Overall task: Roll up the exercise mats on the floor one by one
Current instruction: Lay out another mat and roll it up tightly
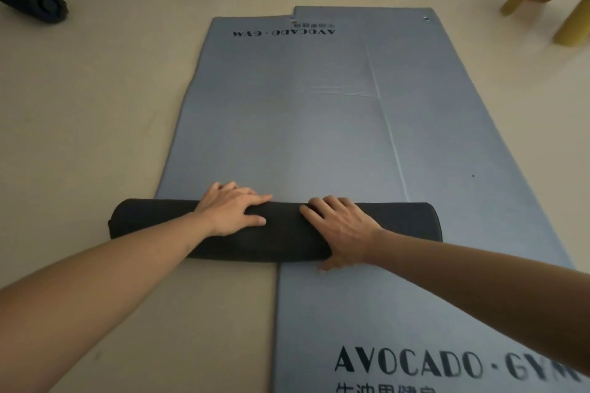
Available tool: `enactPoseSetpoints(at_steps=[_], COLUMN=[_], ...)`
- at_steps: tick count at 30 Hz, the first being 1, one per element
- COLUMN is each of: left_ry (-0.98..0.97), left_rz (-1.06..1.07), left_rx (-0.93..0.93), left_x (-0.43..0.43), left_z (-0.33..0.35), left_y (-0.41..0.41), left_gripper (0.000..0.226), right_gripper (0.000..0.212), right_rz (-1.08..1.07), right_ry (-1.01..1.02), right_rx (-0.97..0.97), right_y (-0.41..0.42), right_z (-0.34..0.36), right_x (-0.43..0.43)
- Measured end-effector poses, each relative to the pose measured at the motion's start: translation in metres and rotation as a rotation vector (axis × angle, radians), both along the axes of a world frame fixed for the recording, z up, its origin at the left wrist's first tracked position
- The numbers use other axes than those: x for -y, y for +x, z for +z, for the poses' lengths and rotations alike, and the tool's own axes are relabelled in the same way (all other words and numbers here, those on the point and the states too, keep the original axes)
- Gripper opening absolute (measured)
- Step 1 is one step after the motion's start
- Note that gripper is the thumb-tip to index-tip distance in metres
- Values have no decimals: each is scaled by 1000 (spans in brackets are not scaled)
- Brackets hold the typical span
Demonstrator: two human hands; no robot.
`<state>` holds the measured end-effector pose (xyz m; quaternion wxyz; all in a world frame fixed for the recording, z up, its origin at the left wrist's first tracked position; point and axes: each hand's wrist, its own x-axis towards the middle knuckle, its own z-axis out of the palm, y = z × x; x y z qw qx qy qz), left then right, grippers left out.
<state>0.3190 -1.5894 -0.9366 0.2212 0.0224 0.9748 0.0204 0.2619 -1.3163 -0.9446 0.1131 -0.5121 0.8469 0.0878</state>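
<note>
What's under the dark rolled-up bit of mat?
The dark foam roll lies partly on a second flat grey mat, which sticks out from beneath it. Its left end sits over beige floor. Right underneath the roll is covered.

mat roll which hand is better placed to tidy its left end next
Probably left: the left hand rests on the mat roll nearer that end, while the right hand presses it right of centre.
</note>
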Motion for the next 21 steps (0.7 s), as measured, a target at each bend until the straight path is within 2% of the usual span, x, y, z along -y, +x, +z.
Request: enactPoseSetpoints(at_steps=[2, 5, 7, 9, 12, 15, 17, 21], left_ry=[8, 128, 159, 132, 13, -84, -83, 24], left_rz=[-4, -77, -182, -222, -240, -227, -246, -197], left_rx=[-75, -369, -536, -551, -472, -365, -311, -172], left_x=[1, -1, -3, -5, -9, -7, -2, 8], left_z=[-1, -4, -7, -10, -20, -24, -23, -9], left_y=[5, 20, 32, 43, 49, 34, 22, -1], left_gripper=[59, 46, 48, 63, 93, 108, 107, 100], right_gripper=[116, 111, 109, 105, 98, 98, 100, 91], right_rz=[-7, -99, -153, -204, -322, -353, -370, -242], right_ry=[3, -33, -55, -51, -18, -17, -50, -336], right_rx=[13, 169, 256, 370, 589, 667, 587, 120], right_y=[-5, -25, -39, -53, -74, -81, -77, -53], right_z=[-3, 2, 3, 6, 20, 26, 26, 15], right_x=[2, 4, 4, 5, 15, 22, 18, -4])
